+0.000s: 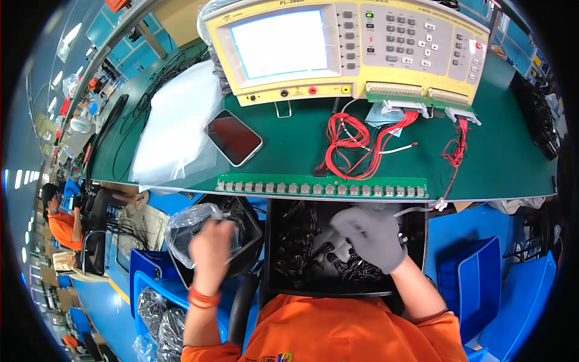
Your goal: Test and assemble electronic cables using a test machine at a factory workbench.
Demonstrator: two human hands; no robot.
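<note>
My bare left hand [210, 246], with an orange band at the wrist, is raised beside a clear plastic bag [184, 232] that lines a black bin [250, 232]. Its fingers look bent but are smeared by motion, and I see nothing held. Over a black tray [270, 241] on my lap side hovers my right hand [377, 241] in a grey glove. Motion blurs its fingertips, so any grip is unclear. Black cable pieces with connectors [298, 253] lie loose in the tray. A pale cable [413, 210] runs from beside the glove to a white connector [441, 205] at the table edge.
A yellow cable tester [356, 60] stands on the green table [283, 139]. Before it lie red wires [347, 142], a phone [235, 137], plastic sheets [178, 120] and a green connector strip [319, 188]. Blue bins [473, 283] flank me; a seated person [63, 223] is far left.
</note>
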